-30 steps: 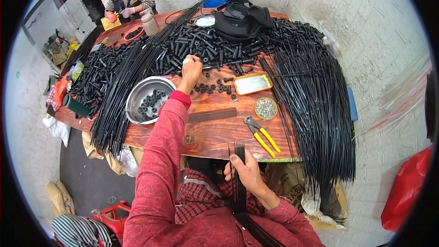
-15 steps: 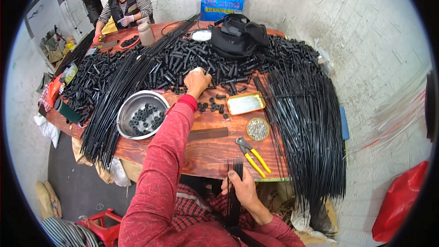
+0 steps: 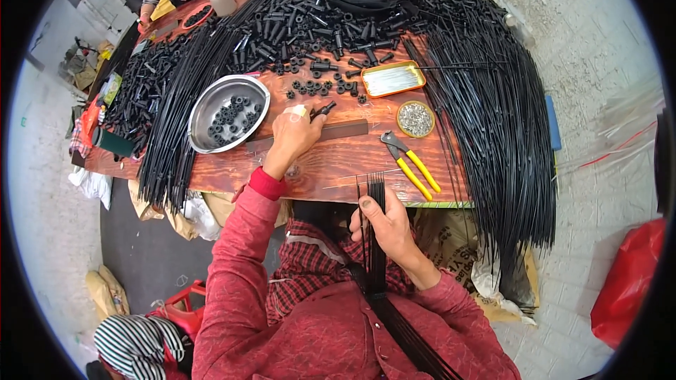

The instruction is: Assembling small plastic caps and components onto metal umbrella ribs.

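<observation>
Near the centre of the frame, the left hand point(image 3: 294, 135) pinched a small black plastic piece point(image 3: 324, 108) between its fingertips, just above the wooden table point(image 3: 331, 162) and beside the steel bowl point(image 3: 227, 102). In the lower middle, the right hand point(image 3: 386, 229) was closed around a bundle of thin black rods point(image 3: 374, 197), near the yellow-handled pliers point(image 3: 410, 165)

Your left hand point(image 3: 294, 135) pinches a small black fitting point(image 3: 324, 108) above the wooden table point(image 3: 331, 165), while your right hand point(image 3: 386, 229) grips a bundle of black rods point(image 3: 373, 197) at the table's near edge.
</observation>
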Available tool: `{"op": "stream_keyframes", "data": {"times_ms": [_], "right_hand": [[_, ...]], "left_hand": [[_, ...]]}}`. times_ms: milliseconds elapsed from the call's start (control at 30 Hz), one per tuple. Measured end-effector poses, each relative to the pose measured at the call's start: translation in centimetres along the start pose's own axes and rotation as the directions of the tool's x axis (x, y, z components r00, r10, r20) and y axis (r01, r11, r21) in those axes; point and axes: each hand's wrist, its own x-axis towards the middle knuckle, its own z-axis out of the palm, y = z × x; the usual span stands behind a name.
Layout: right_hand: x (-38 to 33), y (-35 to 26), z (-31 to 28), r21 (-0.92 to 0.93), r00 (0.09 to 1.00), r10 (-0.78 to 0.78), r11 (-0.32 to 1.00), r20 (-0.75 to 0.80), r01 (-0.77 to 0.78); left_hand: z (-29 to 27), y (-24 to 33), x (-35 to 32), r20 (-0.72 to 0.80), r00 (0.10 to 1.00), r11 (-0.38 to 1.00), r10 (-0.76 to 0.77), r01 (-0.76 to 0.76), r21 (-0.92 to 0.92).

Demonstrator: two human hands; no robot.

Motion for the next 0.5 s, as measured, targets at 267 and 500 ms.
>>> {"op": "stream_keyframes", "data": {"times_ms": [267, 500], "right_hand": [[-1.3, -0.2, 1.4, -0.027, 0.999, -0.040, 0.999, 0.001, 0.040], [-1.3, -0.1, 1.2, -0.014, 0.999, -0.047, 0.999, -0.011, 0.047]], "left_hand": [[0.2, -1.1, -0.7, -0.231, 0.973, 0.969, 0.030, -0.084, -0.230], [-4.4, -0.2, -0.9, 0.474, 0.874, 0.189, -0.106, 0.486, -0.853]]}}
